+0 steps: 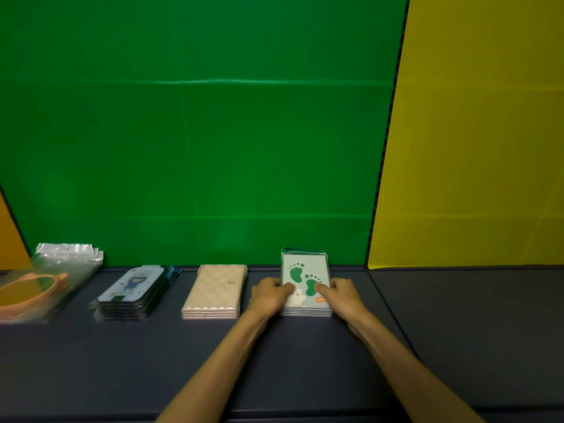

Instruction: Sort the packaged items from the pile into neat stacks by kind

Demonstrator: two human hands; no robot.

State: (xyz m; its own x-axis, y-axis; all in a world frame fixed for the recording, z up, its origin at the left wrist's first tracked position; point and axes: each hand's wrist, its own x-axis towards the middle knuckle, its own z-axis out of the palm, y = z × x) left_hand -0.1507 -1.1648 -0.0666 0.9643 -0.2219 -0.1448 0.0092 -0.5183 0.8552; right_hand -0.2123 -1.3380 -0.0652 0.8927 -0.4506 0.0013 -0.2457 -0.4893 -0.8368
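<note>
Stacks stand in a row on the dark mat [305, 361]: clear bags with orange rings [45, 285], blue cartoon packs [134, 291], pink quilted packs [215, 291], then footprint packs [305, 270]. Left hand [268, 296] and right hand [343, 296] clasp this last stack's sides, fingers curled on it. No loose pile shows, so sorting looks nearly done.
</note>
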